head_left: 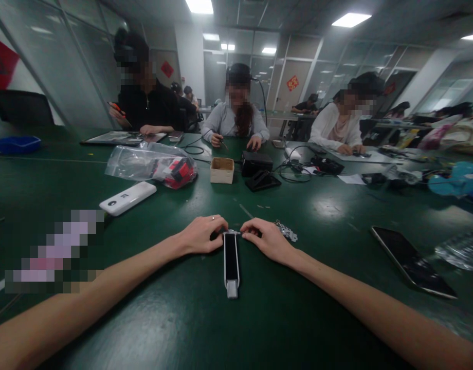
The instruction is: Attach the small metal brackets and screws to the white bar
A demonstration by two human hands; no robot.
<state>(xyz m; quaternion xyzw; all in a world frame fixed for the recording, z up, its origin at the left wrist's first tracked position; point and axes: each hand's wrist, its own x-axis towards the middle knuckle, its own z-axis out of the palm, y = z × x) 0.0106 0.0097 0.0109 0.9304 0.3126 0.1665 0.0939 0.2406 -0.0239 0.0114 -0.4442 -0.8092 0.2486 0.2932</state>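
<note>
A long narrow piece with a black face and a white rim lies on the green table in front of me, a pale tab at its near end. My left hand is closed, its thumb and fingertips pinching at the left of the far end. From the other side, my right hand pinches close to a small thin silvery part at that same end. What its fingertips hold is too small to make out. Just beyond the right hand lies a small metal chain-like item.
A white oblong device and a plastic bag with red and black items lie left. Ahead stand a small open box and a black box. A phone and clear plastic lie right. Several people sit opposite.
</note>
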